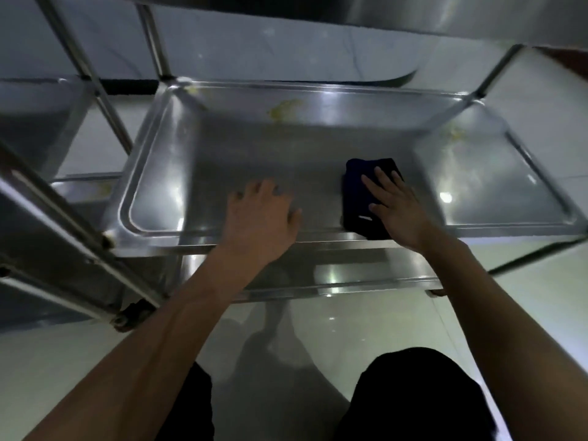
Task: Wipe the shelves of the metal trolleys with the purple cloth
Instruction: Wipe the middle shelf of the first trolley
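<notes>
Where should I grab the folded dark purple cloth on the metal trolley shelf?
Probably the folded dark purple cloth's left edge, coming from the left and above. It lies flat on the metal trolley shelf with the right hand pressing its right half, so only the left side is exposed; the left hand rests nearby.

No legible text, label, brand, number or sign anywhere in view.
</notes>
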Tool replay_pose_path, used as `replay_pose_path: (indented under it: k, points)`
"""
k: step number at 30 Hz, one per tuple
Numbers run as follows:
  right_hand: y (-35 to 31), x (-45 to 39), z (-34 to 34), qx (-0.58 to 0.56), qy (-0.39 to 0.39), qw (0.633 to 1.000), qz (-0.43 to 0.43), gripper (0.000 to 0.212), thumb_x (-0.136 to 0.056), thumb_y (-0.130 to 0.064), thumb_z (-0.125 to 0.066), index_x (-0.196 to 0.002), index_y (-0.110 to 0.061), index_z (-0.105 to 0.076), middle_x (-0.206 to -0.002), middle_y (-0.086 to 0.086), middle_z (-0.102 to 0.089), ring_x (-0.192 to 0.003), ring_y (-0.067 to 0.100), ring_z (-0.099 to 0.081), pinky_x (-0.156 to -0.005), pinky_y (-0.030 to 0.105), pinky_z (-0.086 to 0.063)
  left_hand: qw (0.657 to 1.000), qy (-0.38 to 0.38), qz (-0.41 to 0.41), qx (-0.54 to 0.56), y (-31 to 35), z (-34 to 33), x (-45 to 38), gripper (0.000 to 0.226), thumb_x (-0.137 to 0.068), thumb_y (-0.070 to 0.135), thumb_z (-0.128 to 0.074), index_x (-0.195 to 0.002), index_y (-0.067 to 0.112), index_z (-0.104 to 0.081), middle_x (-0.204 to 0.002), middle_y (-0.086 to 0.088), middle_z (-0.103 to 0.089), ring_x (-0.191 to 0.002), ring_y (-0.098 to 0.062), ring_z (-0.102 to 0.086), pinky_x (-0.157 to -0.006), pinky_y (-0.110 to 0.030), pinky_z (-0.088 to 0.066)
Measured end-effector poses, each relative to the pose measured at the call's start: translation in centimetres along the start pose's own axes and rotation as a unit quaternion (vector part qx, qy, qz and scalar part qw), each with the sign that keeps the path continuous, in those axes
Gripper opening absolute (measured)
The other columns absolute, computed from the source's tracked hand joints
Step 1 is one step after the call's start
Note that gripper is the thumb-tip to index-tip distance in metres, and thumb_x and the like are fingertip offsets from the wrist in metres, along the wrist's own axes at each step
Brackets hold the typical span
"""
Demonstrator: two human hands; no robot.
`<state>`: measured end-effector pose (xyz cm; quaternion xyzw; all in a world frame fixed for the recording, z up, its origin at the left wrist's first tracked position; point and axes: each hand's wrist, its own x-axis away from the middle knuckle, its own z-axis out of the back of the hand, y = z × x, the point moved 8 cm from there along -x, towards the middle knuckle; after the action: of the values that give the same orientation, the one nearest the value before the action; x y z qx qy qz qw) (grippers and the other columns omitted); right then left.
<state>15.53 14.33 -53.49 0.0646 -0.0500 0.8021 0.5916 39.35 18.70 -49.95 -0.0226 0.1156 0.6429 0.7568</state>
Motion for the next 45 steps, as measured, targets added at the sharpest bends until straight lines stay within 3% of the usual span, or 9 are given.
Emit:
replay_pose_path:
  k: [5, 8, 10, 15, 17, 26, 30, 38, 45]
  points:
    - [3.8, 1.3, 1.0, -0.002, 0.035, 0.999, 0.011, 0.03, -0.103, -0.015, -0.048, -0.106, 0.003, -0.072, -0.164, 0.017, -0.018, -0.153, 0.044, -0.006, -0.124, 0.056, 0.001, 1.0, 0.013, 0.002, 0.01, 0.7, -0.9, 0.3, 0.03, -0.097, 0.044, -0.049, -0.108, 0.025, -0.069, -0.114, -0.005, -0.056, -0.105, -0.029, -0.058, -0.085, -0.045, -0.047]
    - [4.1, 1.1, 0.6, -0.082, 0.031, 0.993, -0.081, 0.054, -0.102, -0.034, -0.028, -0.152, -0.02, -0.04, -0.169, 0.003, -0.002, -0.155, 0.031, 0.008, -0.124, 0.055, -0.002, 1.0, 0.016, -0.006, 0.015, 0.6, -1.3, 0.4, 0.03, -0.097, 0.043, -0.051, -0.113, 0.026, -0.069, -0.118, -0.003, -0.057, -0.107, -0.028, -0.057, -0.088, -0.046, -0.047]
    - [3.8, 0.8, 0.2, -0.13, 0.039, 0.984, -0.112, 0.069, -0.092, -0.04, -0.018, -0.161, -0.03, -0.011, -0.169, -0.001, 0.004, -0.154, 0.029, 0.012, -0.123, 0.053, -0.002, 0.999, 0.024, -0.012, 0.026, 0.2, -1.3, 0.4, 0.03, -0.095, 0.043, -0.053, -0.111, 0.025, -0.07, -0.116, -0.003, -0.059, -0.105, -0.029, -0.058, -0.087, -0.046, -0.049]
    - [2.3, -1.3, -0.1, -0.111, 0.039, 0.987, -0.108, 0.061, -0.104, -0.03, -0.028, -0.161, -0.031, -0.005, -0.169, 0.0, 0.008, -0.154, 0.029, 0.014, -0.122, 0.052, 0.002, 0.994, 0.009, -0.01, 0.106, -2.3, -0.6, 0.0, 0.029, -0.093, 0.044, -0.059, -0.114, 0.028, -0.071, -0.12, 0.001, -0.063, -0.111, -0.027, -0.06, -0.094, -0.043, -0.05]
    - [0.8, -2.6, -0.1, -0.111, 0.041, 0.988, -0.099, 0.062, -0.104, -0.031, -0.029, -0.161, -0.031, -0.004, -0.169, 0.001, 0.008, -0.154, 0.03, 0.014, -0.122, 0.052, 0.002, 0.998, 0.025, 0.023, 0.061, -5.3, 0.3, 0.1, 0.031, -0.092, 0.045, -0.06, -0.117, 0.028, -0.069, -0.124, 0.0, -0.063, -0.114, -0.028, -0.057, -0.093, -0.041, -0.045]
    - [-12.1, -9.8, 0.4, -0.127, 0.012, 0.992, 0.005, 0.061, -0.102, -0.04, -0.025, -0.158, -0.042, -0.003, -0.168, -0.005, 0.013, -0.153, 0.025, 0.018, -0.122, 0.049, 0.005, 0.994, 0.015, 0.111, -0.004, -13.6, 2.1, 3.2, 0.032, -0.091, 0.048, -0.051, -0.099, 0.024, -0.071, -0.108, 0.001, -0.064, -0.103, -0.029, -0.058, -0.086, -0.045, -0.052]
    - [-19.9, -13.0, 0.8, -0.111, 0.005, 0.991, 0.076, 0.058, -0.104, -0.042, -0.023, -0.159, -0.04, -0.003, -0.168, -0.004, 0.014, -0.153, 0.026, 0.017, -0.122, 0.05, 0.005, 0.992, 0.062, 0.114, 0.0, -14.4, 2.3, 4.5, 0.028, -0.088, 0.048, -0.058, -0.093, 0.025, -0.074, -0.109, 0.002, -0.066, -0.105, -0.026, -0.06, -0.086, -0.04, -0.048]
    - [-34.6, -17.4, 1.6, -0.139, -0.019, 0.966, 0.217, 0.059, -0.101, -0.041, -0.022, -0.157, -0.045, -0.006, -0.168, -0.009, 0.01, -0.153, 0.02, 0.017, -0.12, 0.048, 0.009, 0.983, 0.088, 0.163, 0.01, -16.4, 2.3, 7.0, 0.028, -0.086, 0.053, -0.06, -0.085, 0.031, -0.077, -0.095, 0.013, -0.066, -0.084, -0.012, -0.063, -0.062, -0.023, -0.033]
    - [-36.5, -17.2, 1.8, -0.145, -0.012, 0.957, 0.25, 0.06, -0.1, -0.045, -0.018, -0.159, -0.04, -0.004, -0.168, -0.009, 0.008, -0.153, 0.019, 0.015, -0.121, 0.047, 0.006, 0.979, 0.095, 0.18, 0.014, -17.3, 2.5, 8.4, 0.026, -0.085, 0.052, -0.066, -0.092, 0.029, -0.077, -0.102, 0.009, -0.064, -0.089, -0.017, -0.064, -0.066, -0.03, -0.046]
